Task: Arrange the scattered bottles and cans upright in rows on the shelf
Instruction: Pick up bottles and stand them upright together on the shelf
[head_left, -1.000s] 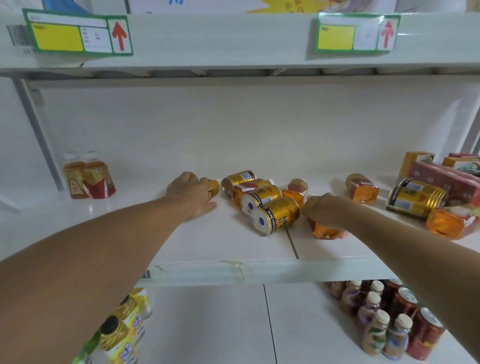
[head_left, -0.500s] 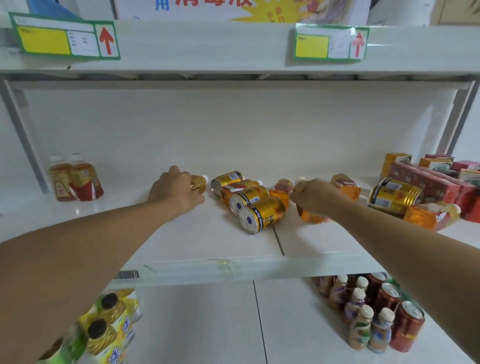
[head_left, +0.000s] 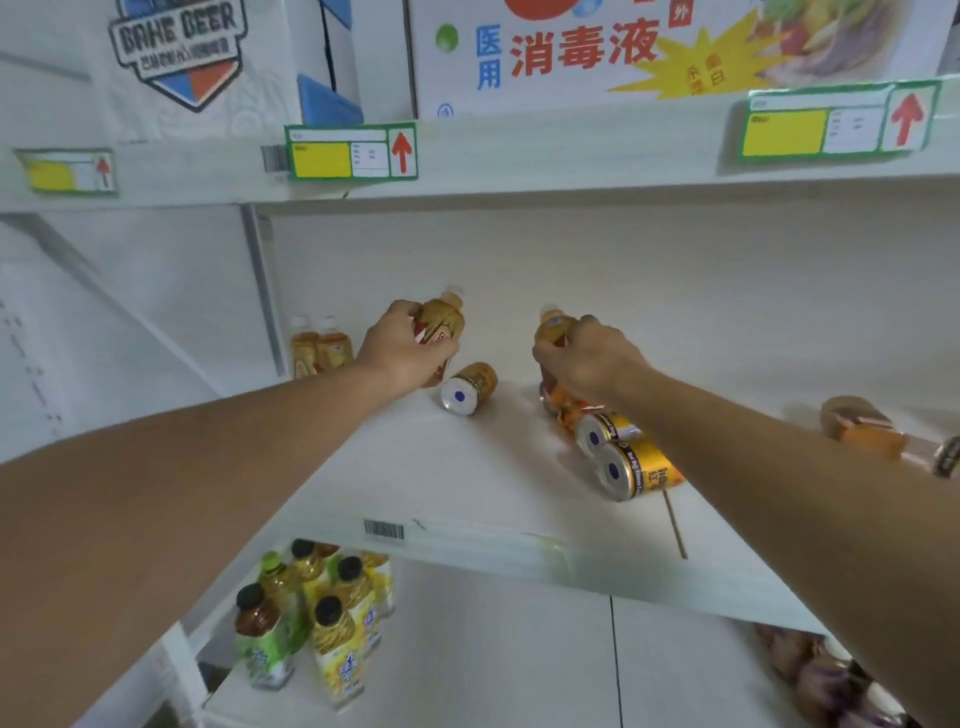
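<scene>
Middle shelf (head_left: 467, 483), white: holds scattered drinks.

Left hand (head_left: 402, 351): closed around an amber tea bottle (head_left: 441, 325), which is held nearly upright, cap uppermost, at the rear left of the shelf.

Right hand (head_left: 587, 358): closed over a second amber bottle (head_left: 555, 323), cap uppermost; its base is hidden by the hand.

Gold can (head_left: 467, 387): lying on its side between the two hands, end facing the camera.

Two gold cans (head_left: 623, 457): lying side by side, just beside the right forearm.

Two upright tea bottles (head_left: 319, 348): placed together at the shelf's far left.

One bottle (head_left: 862, 426): lying on its side at far right.

Lower shelf: upright bottles with dark caps (head_left: 311, 623) are grouped at left.
</scene>
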